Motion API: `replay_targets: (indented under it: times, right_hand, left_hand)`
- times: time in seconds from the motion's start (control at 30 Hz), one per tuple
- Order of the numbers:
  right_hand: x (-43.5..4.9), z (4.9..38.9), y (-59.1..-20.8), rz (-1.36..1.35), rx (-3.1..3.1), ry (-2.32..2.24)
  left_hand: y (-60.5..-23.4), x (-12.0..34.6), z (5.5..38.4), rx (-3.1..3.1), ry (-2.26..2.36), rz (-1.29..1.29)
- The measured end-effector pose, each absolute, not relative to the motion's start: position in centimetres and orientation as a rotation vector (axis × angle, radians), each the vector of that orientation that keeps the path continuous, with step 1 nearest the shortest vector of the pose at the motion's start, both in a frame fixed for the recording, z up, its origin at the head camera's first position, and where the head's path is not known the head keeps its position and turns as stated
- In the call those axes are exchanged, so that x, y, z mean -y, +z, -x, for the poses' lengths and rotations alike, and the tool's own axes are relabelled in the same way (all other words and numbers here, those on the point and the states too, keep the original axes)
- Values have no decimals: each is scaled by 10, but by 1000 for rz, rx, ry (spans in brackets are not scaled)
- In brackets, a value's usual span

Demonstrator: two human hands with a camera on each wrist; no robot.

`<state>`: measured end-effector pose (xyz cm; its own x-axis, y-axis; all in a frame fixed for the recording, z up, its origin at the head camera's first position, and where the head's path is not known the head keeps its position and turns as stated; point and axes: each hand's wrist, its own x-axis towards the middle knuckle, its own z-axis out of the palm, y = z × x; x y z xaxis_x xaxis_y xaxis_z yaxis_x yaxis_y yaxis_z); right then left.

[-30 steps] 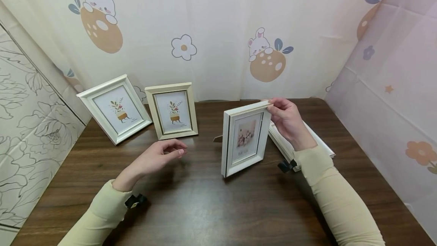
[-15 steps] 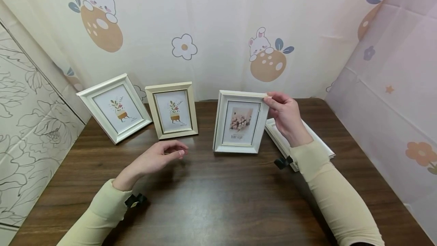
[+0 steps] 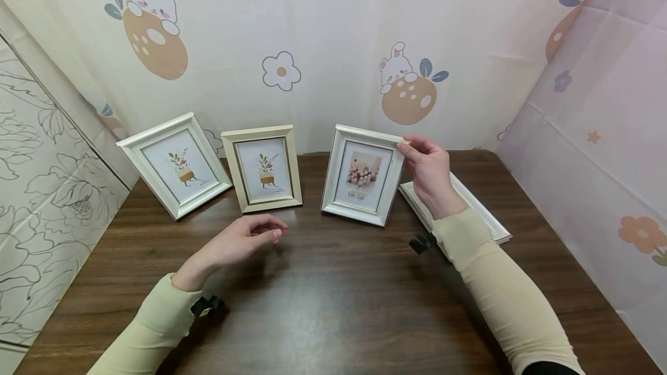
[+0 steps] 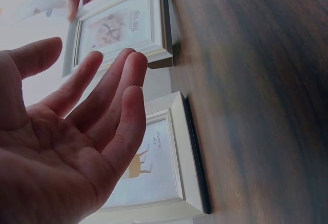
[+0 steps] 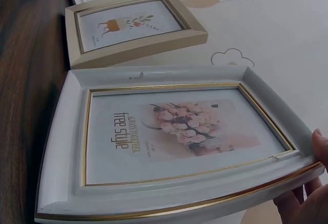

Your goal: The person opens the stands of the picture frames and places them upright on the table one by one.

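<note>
My right hand [image 3: 429, 172] pinches the upper right corner of a white picture frame [image 3: 331, 181], thumb in front and fingers behind. This frame stands upright on the table, slightly turned; the right wrist view shows its gold inner trim and a print of pink flowers with the words "free style" [image 5: 121, 130]. My left hand [image 3: 245, 239] hovers over the table with relaxed fingers, palm up to the side in the left wrist view, holding nothing. Nearest to it stands a cream picture frame [image 3: 297, 175] with a potted plant print.
Left of the cream frame leans another white picture frame [image 3: 200, 207] with the same plant print. Several white frames [image 3: 482, 207] lie stacked flat behind my right forearm. A printed curtain [image 3: 333, 28] hangs along the back edge of the brown wooden table [image 3: 323, 305].
The white frame has been turned to face me and moved back toward the curtain, its corner still pinched by my right hand. My left hand has hardly moved.
</note>
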<state>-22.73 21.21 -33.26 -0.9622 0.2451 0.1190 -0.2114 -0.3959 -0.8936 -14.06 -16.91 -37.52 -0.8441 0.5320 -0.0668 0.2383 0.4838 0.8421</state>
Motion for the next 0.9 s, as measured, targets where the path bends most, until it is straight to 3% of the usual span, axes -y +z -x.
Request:
replay_targets:
  times: [0.9]
  right_hand:
    - [-214,227,-340,16,1968,2232]
  left_hand:
    - [-385,168,145,-2433,1291,-655]
